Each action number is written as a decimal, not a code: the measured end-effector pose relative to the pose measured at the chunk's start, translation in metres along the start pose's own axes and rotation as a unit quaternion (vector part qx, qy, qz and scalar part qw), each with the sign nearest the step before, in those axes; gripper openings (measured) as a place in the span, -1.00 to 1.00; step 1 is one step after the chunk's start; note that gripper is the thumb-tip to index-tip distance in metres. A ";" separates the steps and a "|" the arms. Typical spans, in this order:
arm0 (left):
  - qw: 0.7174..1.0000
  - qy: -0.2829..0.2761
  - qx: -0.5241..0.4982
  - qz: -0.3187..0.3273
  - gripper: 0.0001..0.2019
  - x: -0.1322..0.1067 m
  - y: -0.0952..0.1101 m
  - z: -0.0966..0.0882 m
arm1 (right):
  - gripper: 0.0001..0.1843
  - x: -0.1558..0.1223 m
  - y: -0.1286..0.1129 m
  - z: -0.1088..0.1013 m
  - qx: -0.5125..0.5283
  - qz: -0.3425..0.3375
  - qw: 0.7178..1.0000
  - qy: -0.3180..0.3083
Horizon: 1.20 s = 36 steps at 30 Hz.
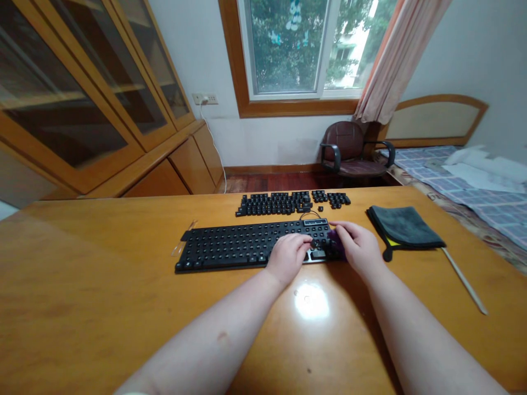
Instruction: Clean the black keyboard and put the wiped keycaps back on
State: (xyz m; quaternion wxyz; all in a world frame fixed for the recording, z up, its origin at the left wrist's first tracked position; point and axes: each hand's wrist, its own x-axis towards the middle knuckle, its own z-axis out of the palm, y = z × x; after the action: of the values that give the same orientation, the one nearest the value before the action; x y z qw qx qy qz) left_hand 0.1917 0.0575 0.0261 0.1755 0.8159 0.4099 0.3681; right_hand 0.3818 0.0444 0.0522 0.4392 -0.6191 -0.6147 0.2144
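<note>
A black keyboard (226, 246), most of its keycaps off and bare key posts showing, lies in front of me. My left hand (287, 255) is over its right part, thumb and forefinger pinched on a small black piece (312, 243) that looks like a keycap. At the keyboard's right end, my right hand (360, 247) curls around a dark purple thing (338, 244); its kind is unclear, and my fingers partly cover it. A wide key (318, 254) shows on the board below my left fingertips. The keys beneath both hands are partly hidden.
Loose keycaps (274, 203) lie in rows behind the keyboard, with a single keycap (320, 209) apart. A folded dark grey cloth (405, 226) and a thin pale stick (465, 281) are on the right. Clear plastic bits (178, 249) lie by the keyboard's left end.
</note>
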 end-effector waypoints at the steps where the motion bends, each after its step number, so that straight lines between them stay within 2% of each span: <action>1: 1.000 -0.004 0.001 -0.001 -0.84 0.000 0.000 0.000 | -0.69 0.000 -0.001 -0.004 -0.050 -0.037 0.998 -0.020; 3: 1.000 -0.017 0.005 0.002 -0.84 0.000 0.001 -0.001 | -0.70 0.000 -0.004 -0.009 -0.091 -0.110 0.986 -0.086; 5: 0.999 -0.031 0.012 0.006 -0.84 0.001 0.002 -0.002 | -0.70 -0.001 -0.006 -0.008 -0.073 -0.176 0.972 -0.140; 8: 0.999 -0.042 0.024 0.006 -0.82 0.002 0.004 -0.005 | -0.71 -0.002 -0.007 -0.003 -0.038 -0.220 0.960 -0.168; 13: 0.999 -0.047 0.020 0.008 -0.81 0.001 0.004 -0.004 | -0.79 -0.001 -0.007 0.001 -0.040 -0.193 0.967 -0.161; 17: 0.999 -0.039 0.018 -0.001 -0.77 0.001 0.005 -0.004 | -0.77 0.005 0.002 -0.007 -0.089 -0.119 0.984 -0.097; 19: 0.998 -0.049 0.036 -0.011 -0.76 0.001 0.006 -0.004 | -0.77 0.011 0.010 -0.012 -0.126 -0.098 0.983 -0.085; 24: 0.994 -0.090 0.065 -0.017 -0.76 0.001 0.008 -0.004 | -0.78 0.019 0.026 -0.016 -0.183 -0.107 0.963 -0.166; 29: 0.993 -0.096 0.069 -0.020 -0.76 0.001 0.007 -0.001 | -0.76 0.018 0.024 -0.014 -0.185 -0.109 0.953 -0.216; 36: 0.992 -0.100 0.069 -0.016 -0.77 0.001 0.007 -0.001 | -0.74 0.015 0.017 -0.013 -0.200 -0.077 0.949 -0.230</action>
State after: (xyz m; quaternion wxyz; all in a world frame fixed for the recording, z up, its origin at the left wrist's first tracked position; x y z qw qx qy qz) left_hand 0.1949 0.0539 0.0310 0.1645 0.8523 0.4277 0.2522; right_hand 0.4048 0.0577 0.0492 0.1686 -0.5787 -0.7752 0.1889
